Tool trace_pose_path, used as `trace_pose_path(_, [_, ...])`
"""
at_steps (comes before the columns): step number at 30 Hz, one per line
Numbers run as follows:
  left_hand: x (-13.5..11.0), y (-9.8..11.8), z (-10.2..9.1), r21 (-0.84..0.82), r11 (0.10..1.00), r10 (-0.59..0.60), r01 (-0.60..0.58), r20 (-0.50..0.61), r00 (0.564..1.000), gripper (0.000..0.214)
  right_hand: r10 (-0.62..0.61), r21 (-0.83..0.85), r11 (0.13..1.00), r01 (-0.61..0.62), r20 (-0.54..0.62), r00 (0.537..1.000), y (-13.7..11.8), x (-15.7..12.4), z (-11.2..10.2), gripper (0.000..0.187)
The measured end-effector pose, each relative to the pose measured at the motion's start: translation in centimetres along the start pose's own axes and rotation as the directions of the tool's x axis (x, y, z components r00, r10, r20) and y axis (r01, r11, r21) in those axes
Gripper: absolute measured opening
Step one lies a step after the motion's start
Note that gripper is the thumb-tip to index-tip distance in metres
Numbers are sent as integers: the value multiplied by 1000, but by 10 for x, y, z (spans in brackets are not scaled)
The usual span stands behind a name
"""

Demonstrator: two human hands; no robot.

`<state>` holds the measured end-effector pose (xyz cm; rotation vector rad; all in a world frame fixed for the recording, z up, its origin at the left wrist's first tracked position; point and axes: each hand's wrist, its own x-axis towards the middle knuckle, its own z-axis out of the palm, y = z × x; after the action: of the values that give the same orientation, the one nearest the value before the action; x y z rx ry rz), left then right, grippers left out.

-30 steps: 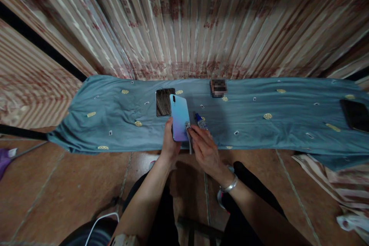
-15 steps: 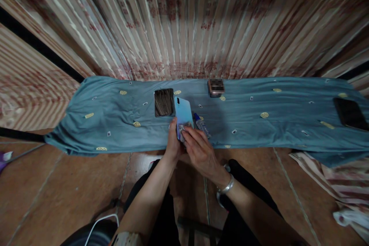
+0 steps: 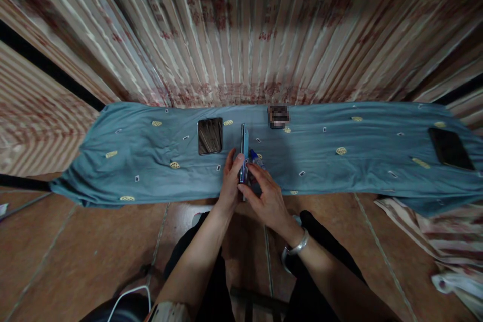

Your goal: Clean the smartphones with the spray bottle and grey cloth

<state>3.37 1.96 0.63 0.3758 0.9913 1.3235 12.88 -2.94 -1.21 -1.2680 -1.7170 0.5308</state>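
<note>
The light blue flat phone (image 3: 244, 145) has been turned. A moment ago its back faced up; now it stands on its thin edge over the blue-grey spotted cloth (image 3: 339, 171). The left hand (image 3: 231, 181) is wrapped tightly around it. The right hand (image 3: 266, 198) pinches its near end with curled fingers.

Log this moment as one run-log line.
left hand: grips slim light-blue phone edge-up; right hand: fingertips at its near end; beside: blue-capped bottle
</note>
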Motion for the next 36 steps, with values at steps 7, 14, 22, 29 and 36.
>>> trace_pose_path(7, [8, -9, -1, 110, 990, 87, -86, -7, 996, 73, 112, 65, 991, -114, 28, 993, 3, 1, -7, 44])
trace_pose_path(14, [18, -16, 2, 55, 989, 134, -136, 31, 990, 59, 195, 132, 972, -195, 14, 981, 10, 2, -20, 30])
trace_pose_path(22, [17, -28, 14, -24, 995, 96, -94, 111, 989, 49, 596, 607, 605, -516, 86, 799, 40, 16, -50, 31])
trace_pose_path(29, [11, -34, 14, 6, 1000, -8, 8, 91, 996, 48, 757, 752, 393, -529, 63, 650, 60, 26, -66, 37])
trace_pose_path(36, [3, -47, 16, -4, 986, -165, 167, 135, 977, 44, 722, 666, 498, -555, 36, 690, 92, 24, -68, 36])
